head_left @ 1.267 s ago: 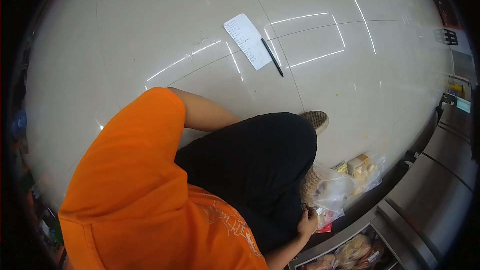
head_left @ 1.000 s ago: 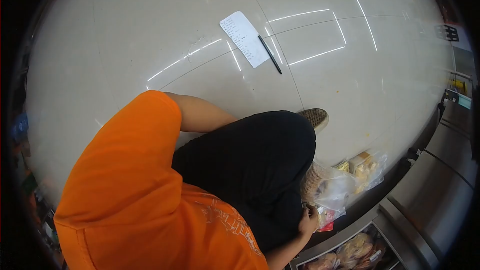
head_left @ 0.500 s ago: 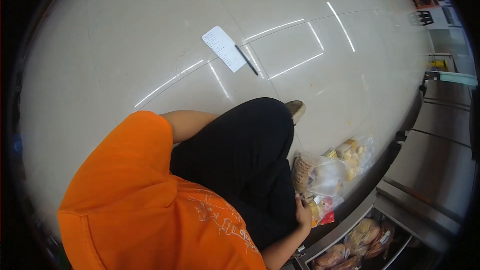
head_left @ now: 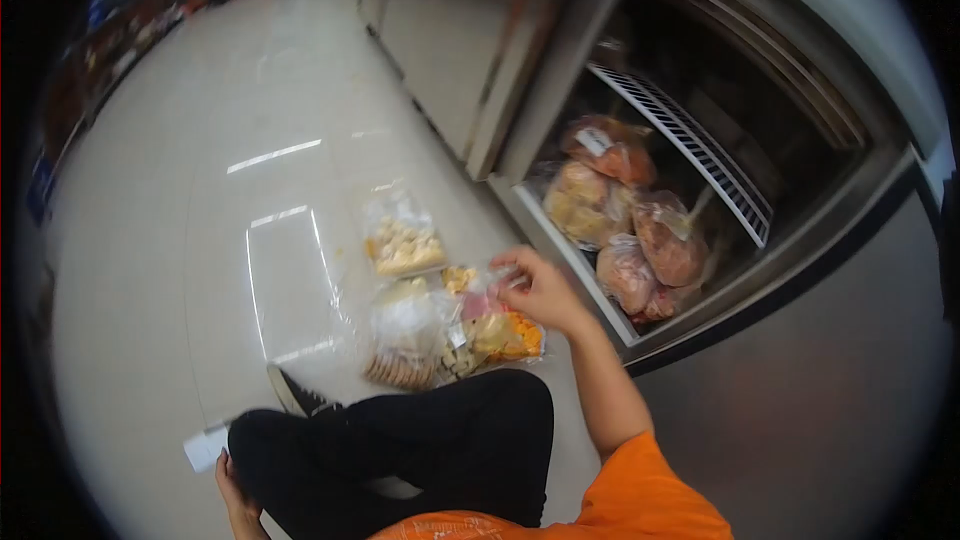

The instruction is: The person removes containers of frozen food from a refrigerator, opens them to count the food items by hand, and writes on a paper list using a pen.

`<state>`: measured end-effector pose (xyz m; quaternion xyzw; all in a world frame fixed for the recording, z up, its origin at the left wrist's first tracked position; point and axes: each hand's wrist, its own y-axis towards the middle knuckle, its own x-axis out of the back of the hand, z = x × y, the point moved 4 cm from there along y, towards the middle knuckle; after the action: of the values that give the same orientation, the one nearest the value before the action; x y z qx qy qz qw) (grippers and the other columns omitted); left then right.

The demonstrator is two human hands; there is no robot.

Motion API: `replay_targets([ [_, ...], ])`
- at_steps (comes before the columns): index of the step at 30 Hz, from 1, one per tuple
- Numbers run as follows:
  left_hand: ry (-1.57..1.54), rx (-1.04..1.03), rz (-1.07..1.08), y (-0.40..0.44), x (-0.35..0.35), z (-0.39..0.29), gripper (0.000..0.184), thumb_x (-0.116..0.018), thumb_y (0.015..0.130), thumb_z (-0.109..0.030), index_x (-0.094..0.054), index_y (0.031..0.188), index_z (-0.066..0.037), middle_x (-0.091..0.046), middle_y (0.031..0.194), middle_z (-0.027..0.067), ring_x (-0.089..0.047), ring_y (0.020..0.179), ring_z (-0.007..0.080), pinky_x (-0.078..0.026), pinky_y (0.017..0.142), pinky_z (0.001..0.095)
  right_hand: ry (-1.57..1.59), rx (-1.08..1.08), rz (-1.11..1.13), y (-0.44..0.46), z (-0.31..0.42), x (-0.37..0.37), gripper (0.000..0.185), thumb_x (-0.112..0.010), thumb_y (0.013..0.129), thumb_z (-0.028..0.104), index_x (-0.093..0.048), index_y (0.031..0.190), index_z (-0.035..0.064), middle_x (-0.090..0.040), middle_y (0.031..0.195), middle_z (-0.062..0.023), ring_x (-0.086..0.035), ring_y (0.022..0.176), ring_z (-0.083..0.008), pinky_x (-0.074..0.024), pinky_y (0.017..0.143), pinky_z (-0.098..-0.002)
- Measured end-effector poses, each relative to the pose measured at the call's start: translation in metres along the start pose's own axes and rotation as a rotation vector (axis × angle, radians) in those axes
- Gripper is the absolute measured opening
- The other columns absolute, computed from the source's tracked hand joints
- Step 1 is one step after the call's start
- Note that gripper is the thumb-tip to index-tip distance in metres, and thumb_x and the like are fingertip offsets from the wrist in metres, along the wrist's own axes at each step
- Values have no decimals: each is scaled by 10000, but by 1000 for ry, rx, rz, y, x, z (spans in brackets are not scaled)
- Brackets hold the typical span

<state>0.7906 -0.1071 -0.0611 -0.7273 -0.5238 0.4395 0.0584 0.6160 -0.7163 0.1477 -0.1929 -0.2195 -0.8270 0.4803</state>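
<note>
My right hand (head_left: 538, 288) reaches over the bagged food on the floor. Its fingers are bent around the upper edge of a clear plastic bag (head_left: 482, 304) with a pinkish patch. Orange pieces (head_left: 522, 336) and pale chunks (head_left: 460, 357) show in the bags just below it. My left hand (head_left: 236, 492) rests against the outside of my bent leg, fingers extended and partly hidden. Beyond its fingertips lies a sheet of white paper (head_left: 204, 448), partly covered by my knee.
A bag of pale pieces (head_left: 407, 246) and a bag with round brown items (head_left: 400, 370) lie in front of my legs. To the right stands an open steel cabinet (head_left: 528, 202) with bagged meat (head_left: 672, 238) below a wire shelf (head_left: 700, 145).
My view has swung right to the cabinet. My right hand has moved from beside my leg to above the bags. The left hand has come into sight by my leg.
</note>
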Motion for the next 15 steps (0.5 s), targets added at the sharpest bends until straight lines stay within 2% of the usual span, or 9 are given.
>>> replay_targets([
  [1,47,-58,26,7,-13,-10,588,-532,1006,-447,-573,1419,-31,-629,1359,134,-585,1251,260,-461,1071,419,10,41,-103,15,13,29,395,-812,853,175,-668,1203,60,-678,1137,-80,-670,927,-170,-557,783,-336],
  [4,574,-345,-283,53,-35,-22,545,-587,985,-400,-636,1339,11,-678,1270,152,-619,1180,249,-477,1031,386,-112,128,-321,55,48,125,386,-818,834,206,-687,1157,41,-691,1119,-85,-671,913,-160,-553,786,-328],
  [5,998,-386,-295,58,-45,-30,542,-632,953,-379,-670,1270,58,-718,1159,168,-655,1089,250,-482,1004,368,-112,122,-362,67,59,151,366,-817,830,216,-700,1125,34,-705,1086,-85,-674,893,-159,-553,788,-325],
  [7,1144,-460,-349,76,-39,-37,479,-634,939,-325,-713,1154,96,-740,1035,179,-673,1015,260,-496,973,367,-262,91,-484,80,90,204,289,-805,859,185,-714,1086,33,-720,952,-41,-670,835,-119,-539,768,-292],
  [9,1090,-422,-291,84,-22,-42,385,-610,944,-287,-735,1045,62,-725,970,167,-659,952,245,-497,915,368,-199,227,-625,120,61,268,271,-810,846,219,-729,1015,24,-731,910,-57,-677,837,-126,-546,761,-313],
  [10,1060,-395,-260,88,-24,-46,350,-598,947,-268,-747,990,46,-717,937,160,-652,921,237,-498,886,369,-301,224,-714,131,62,302,274,-807,838,221,-730,1003,17,-734,897,-71,-684,842,-136,-550,764,-318],
  [11,1098,-361,-308,77,-44,-49,388,-573,965,-284,-716,1096,52,-710,1045,187,-645,1019,275,-487,948,379,-400,217,-799,139,60,333,277,-804,830,224,-730,991,11,-737,884,-85,-691,846,-147,-555,766,-323],
  [13,1163,-295,-411,36,-112,-39,506,-525,999,-315,-655,1307,65,-695,1261,242,-629,1214,350,-464,1071,399,-322,57,-983,153,45,392,293,-776,806,254,-750,982,21,-756,1019,-184,-729,964,-308,-561,866,-397],
  [15,1163,-307,-391,52,-83,-38,491,-514,1005,-304,-664,1283,72,-698,1247,241,-637,1185,332,-471,1058,399,-462,-203,-1010,159,31,438,358,-750,828,293,-753,1071,30,-734,1147,-215,-698,1117,-352,-551,942,-416],
])
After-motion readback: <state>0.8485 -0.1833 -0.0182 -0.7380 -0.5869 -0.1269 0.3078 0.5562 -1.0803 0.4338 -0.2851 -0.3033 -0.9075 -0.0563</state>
